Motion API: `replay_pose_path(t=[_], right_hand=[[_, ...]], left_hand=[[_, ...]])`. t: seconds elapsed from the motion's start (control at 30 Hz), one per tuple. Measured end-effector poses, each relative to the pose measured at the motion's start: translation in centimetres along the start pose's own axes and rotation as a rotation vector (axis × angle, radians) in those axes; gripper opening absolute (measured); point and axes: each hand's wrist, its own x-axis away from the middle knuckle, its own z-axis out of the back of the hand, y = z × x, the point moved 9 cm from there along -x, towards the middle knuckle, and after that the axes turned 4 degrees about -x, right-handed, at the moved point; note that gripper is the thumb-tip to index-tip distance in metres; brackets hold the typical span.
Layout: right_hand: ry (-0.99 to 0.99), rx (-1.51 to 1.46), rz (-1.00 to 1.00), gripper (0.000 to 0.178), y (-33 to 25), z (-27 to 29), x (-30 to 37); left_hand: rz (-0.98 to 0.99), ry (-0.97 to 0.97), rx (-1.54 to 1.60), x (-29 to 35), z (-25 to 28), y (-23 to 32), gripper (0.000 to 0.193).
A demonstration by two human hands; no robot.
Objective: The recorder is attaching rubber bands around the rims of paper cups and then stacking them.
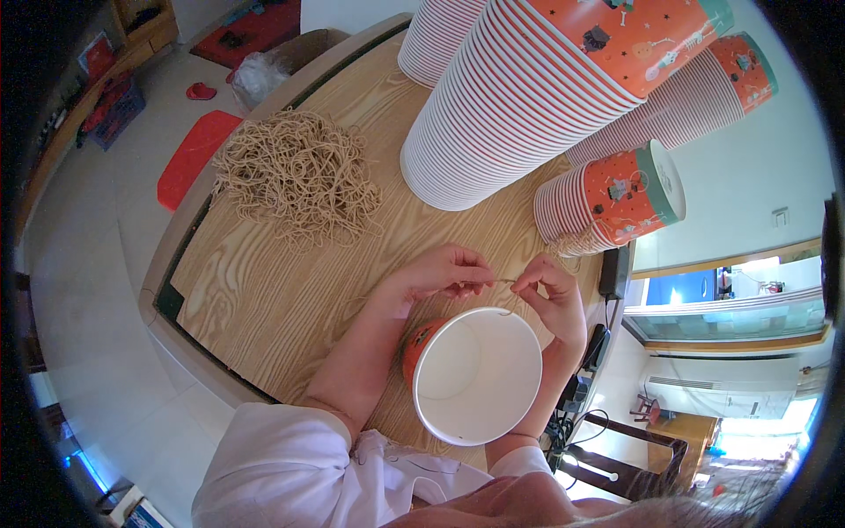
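- Left hand (pixel 451 271): out over the tabletop (pixel 255 295), thumb and fingers together, clamped on a short piece of tan string (pixel 504 282).
- Right hand (pixel 553 297): just across from it, thumb and fingers pinched on the same string; the two hands near each other, string spanning the small gap between.
- String position: above the far rim of a paper tub (pixel 475 378), one end drooping by the right fingers toward that rim; could not tell whether it touched.
- Tub: between the two forearms, tilted, open mouth facing up toward the wearer; white inside, orange outside where the wall showed at left.
- Pile of tan twine (pixel 295 176): loose, tangled heap on the far left part of the tabletop, well apart from both hands.
- Tall stack of tubs (pixel 519 106): nested, beyond the hands; white rims in close rows, orange printed wall and green band at the upper end.
- Short stack (pixel 616 198): right of the tall one, same colours, white base showing; a small bunch of tan strands (pixel 576 244) lay against its lower side.
- Red stool (pixel 198 158): beside the tabletop's left edge.
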Motion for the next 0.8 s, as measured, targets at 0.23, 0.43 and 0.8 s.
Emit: replay_pose_path(t=[0.23,0.43,0.8], right_hand=[[-0.006,0.006,-0.004,0.013,-0.2,-0.1,-0.1],[-0.005,0.004,0.002,0.012,0.1,-0.4,-0.2],[0.046,-0.386,-0.165,0.028,6.7,-1.5,-0.3]], left_hand=[[-0.023,0.012,0.03,-0.3,0.6,-0.3,0.02],[-0.036,0.027,-0.005,0.2,-0.4,0.9,0.015],[-0.152,0.024,0.086,-0.9,-0.3,0.6,0.014]])
